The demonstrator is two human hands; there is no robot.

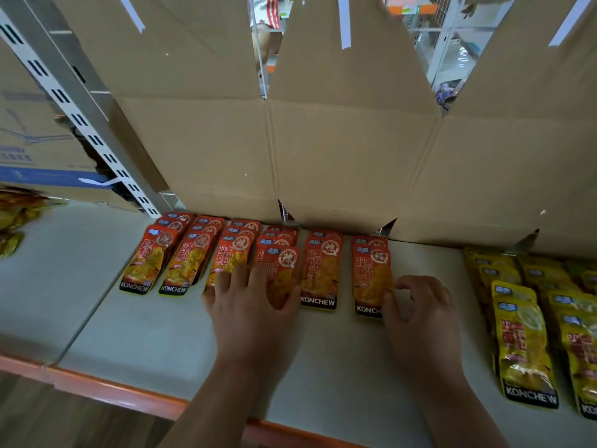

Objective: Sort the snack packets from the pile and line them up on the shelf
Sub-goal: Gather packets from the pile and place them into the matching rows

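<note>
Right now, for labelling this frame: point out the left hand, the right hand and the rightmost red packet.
left hand [255,307]: head view, back of the hand.
right hand [423,310]: head view, back of the hand.
rightmost red packet [371,279]: head view, middle of its front.

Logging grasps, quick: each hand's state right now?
Left hand: open, resting on the red packets.
Right hand: pinching the rightmost red packet by its edge.

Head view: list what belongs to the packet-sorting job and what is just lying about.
Job: red packets, yellow packets, shelf, left hand, right hand.
Lying about: cardboard boxes, slotted upright, blue-printed carton.
</note>
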